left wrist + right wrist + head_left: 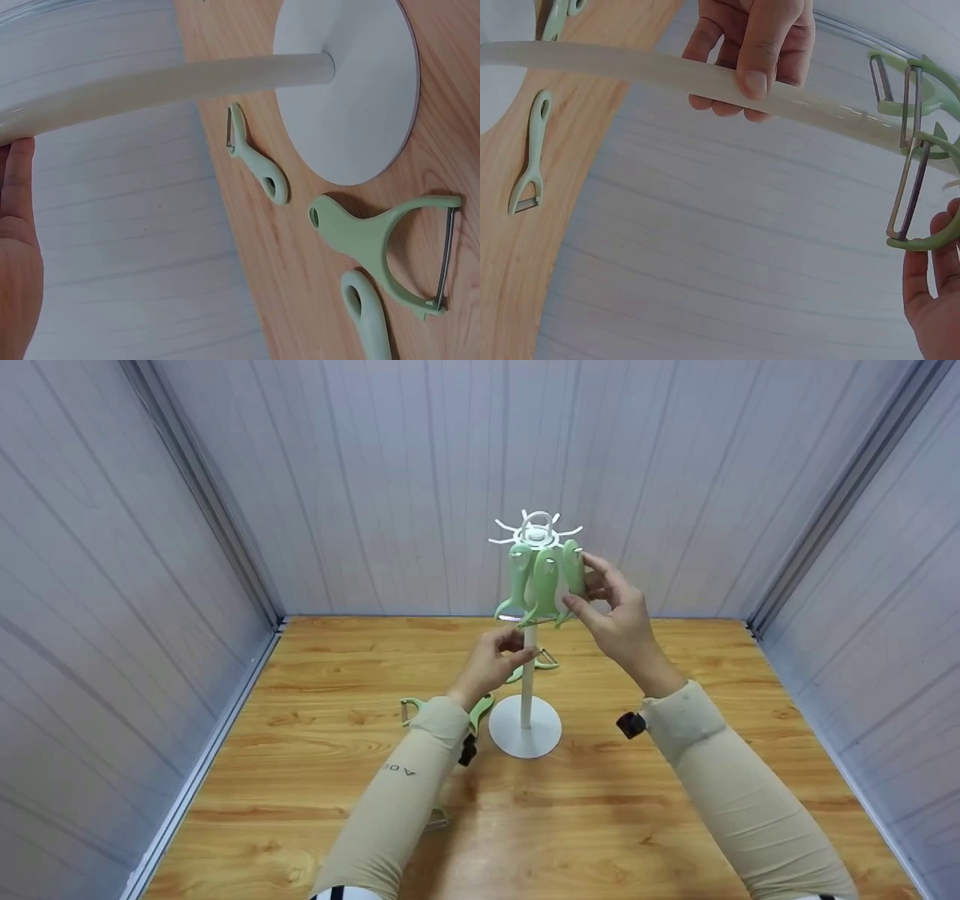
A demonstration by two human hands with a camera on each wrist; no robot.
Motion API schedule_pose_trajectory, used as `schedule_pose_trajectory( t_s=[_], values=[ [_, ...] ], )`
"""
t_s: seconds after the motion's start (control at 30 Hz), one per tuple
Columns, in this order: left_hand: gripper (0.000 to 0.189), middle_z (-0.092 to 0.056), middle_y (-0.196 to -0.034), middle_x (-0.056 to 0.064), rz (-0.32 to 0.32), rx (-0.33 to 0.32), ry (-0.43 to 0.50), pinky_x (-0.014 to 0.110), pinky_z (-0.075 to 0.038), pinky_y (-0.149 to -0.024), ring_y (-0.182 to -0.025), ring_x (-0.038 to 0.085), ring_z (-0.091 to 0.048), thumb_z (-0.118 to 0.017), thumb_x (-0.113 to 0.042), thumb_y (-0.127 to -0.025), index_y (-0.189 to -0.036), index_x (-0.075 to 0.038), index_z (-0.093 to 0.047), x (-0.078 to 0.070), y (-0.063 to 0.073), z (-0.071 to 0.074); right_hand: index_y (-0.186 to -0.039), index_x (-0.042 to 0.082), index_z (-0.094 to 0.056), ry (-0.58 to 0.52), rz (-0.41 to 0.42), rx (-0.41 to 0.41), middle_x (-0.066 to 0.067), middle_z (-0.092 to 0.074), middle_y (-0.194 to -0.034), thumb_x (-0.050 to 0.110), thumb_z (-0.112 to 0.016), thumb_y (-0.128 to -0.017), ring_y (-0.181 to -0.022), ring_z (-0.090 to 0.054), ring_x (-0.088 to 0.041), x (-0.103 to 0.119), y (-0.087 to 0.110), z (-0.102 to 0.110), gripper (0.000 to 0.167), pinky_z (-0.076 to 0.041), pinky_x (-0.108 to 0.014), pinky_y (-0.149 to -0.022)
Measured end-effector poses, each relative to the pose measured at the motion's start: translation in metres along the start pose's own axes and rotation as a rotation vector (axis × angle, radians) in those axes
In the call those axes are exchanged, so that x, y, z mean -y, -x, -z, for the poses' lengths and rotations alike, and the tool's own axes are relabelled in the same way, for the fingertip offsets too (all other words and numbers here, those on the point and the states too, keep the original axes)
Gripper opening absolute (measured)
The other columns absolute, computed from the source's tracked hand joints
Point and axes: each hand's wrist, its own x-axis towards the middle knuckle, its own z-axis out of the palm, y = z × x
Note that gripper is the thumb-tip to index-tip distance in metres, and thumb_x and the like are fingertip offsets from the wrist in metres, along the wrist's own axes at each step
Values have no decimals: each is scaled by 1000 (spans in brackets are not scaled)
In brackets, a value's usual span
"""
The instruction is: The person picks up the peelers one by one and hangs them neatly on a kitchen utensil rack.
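Upright on the table is a white rack with a round base (546, 735), a pole (527, 690) and a ring of hooks (536, 537) on top. My left hand (487, 664) grips the pole between thumb and fingers. Higher up, my right hand (621, 619) pinches a green peeler (573, 568) by its handle at a front right hook. Beside it a second peeler (546, 585) and a third peeler (518, 574) hang blade down. In the right wrist view their metal blades (913, 187) overlap near the right fingers (916, 289).
Several more green peelers lie on the wooden table (322, 765): a wide peeler (360, 232) and a narrow peeler (259, 161) near the base, another peeler (534, 146) behind it, and a peeler (439, 819) partly under the left sleeve. Panelled walls (390, 495) enclose the table.
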Motion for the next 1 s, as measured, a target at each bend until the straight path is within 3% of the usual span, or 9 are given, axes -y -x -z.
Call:
schedule_pose_trajectory(
  t_s=[0.37,0.6,0.83,1.0],
  values=[
    [20,-79,-111,16,11,-22,48,38,-62,-96,-105,22,-73,-78,-10,-101,-117,1,-76,0,1,0,-141,-7,-62,-4,29,-46,-22,-72,-98,-4,-85,-90,-87,-65,-7,10,6,-9,56,-55,-19,-80],
    [26,-78,-111,17,-21,-27,42,39,-63,-95,-104,24,-75,-79,-11,-100,-121,5,-74,-1,3,-1,-142,-6,-61,2,24,-58,-19,-71,-94,-2,-87,-90,-85,-64,-7,14,9,-15,59,-55,-20,-79],
    [27,-78,-116,18,11,-3,14,40,-64,-97,-108,28,-76,-81,-6,-97,-122,2,-74,6,10,-5,-141,-9,-61,-9,2,-57,-20,-69,-96,-5,-86,-89,-87,-63,-10,16,11,-13,58,-57,-21,-82],
    [24,-78,-116,20,28,-4,-2,40,-65,-94,-107,30,-76,-80,-3,-98,-121,4,-75,9,12,-5,-140,-8,-62,22,-26,-75,-7,-69,-100,-6,-86,-88,-90,-64,-8,12,14,-3,58,-59,-24,-85]
  ],
)
